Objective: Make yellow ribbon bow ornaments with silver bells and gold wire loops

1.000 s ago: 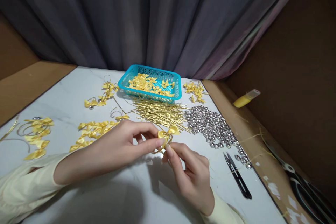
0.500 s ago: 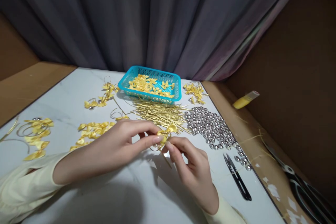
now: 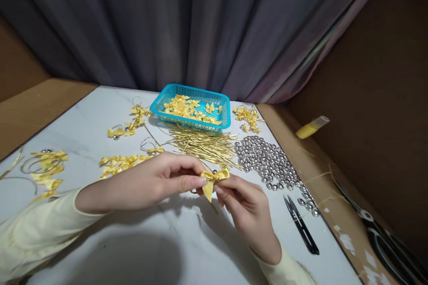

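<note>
A yellow satin ribbon bow [image 3: 218, 175] is pinched between my two hands above the middle of the table, its tail hanging down. My left hand [image 3: 167, 180] grips the bow's left side between thumb and forefinger. On the other side, my right hand [image 3: 245, 200] has its fingertips closed at the bow's right lower edge. A small shiny bead shows just above the knot, and a thin gold tie sticks out below. Beyond the hands lies a heap of gold twist ties [image 3: 203, 144]. Silver bells or beads [image 3: 264, 160] are spread to the right of it.
A blue basket [image 3: 159, 109] with yellow bows stands at the back. More bows [image 3: 120, 164] lie on the left, some with gold loops [image 3: 47, 162]. Black thread snips [image 3: 302, 227] rest on the right. Large scissors [image 3: 371, 220] and a yellow tube [image 3: 312, 127] lie along the right edge.
The bow has been turned so that its loops and tail now face me. My left forearm has shifted slightly right, and both hands still hold the bow.
</note>
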Demonstrator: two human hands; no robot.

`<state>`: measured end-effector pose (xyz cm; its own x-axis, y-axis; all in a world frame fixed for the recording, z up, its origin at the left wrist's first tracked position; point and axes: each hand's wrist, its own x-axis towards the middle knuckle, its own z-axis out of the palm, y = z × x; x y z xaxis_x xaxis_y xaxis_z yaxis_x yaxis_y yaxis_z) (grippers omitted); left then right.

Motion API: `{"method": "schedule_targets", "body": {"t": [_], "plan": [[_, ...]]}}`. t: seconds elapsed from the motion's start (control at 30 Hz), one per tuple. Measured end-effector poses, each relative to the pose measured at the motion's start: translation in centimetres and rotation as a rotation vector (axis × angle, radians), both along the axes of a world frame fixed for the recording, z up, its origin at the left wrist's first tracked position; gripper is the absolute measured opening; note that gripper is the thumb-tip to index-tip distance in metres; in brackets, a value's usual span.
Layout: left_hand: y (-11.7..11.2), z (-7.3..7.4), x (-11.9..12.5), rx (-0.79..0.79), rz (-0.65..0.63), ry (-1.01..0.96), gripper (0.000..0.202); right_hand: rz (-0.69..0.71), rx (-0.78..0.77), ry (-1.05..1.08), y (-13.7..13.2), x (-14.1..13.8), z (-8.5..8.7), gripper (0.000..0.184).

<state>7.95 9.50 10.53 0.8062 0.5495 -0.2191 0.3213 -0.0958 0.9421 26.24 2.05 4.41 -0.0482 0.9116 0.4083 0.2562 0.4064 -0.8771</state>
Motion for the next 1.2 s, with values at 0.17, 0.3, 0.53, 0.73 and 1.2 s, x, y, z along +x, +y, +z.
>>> {"method": "schedule_targets", "body": {"t": [0.17, 0.3, 0.53, 0.73, 1.2], "plan": [[0.1, 0.0, 0.2, -0.133, -0.029, -0.085, 0.016, 0.0, 0.021, -0.016, 0.0, 0.3, -0.2, 0.017], [0.1, 0.0, 0.2, -0.149, -0.034, -0.086, 0.016, -0.026, 0.076, -0.084, 0.1, 0.5, -0.1, 0.019], [0.0, 0.1, 0.1, -0.083, -0.031, -0.058, 0.03, -0.051, 0.123, -0.133, 0.0, 0.4, 0.3, 0.02], [-0.2, 0.2, 0.2, -0.088, 0.026, 0.024, 0.02, -0.057, 0.12, -0.126, 0.1, 0.4, 0.2, 0.019], [-0.6, -0.9, 0.2, 0.035, 0.177, -0.056, 0.019, -0.116, 0.082, -0.199, -0.3, 0.3, 0.6, 0.01]]}}
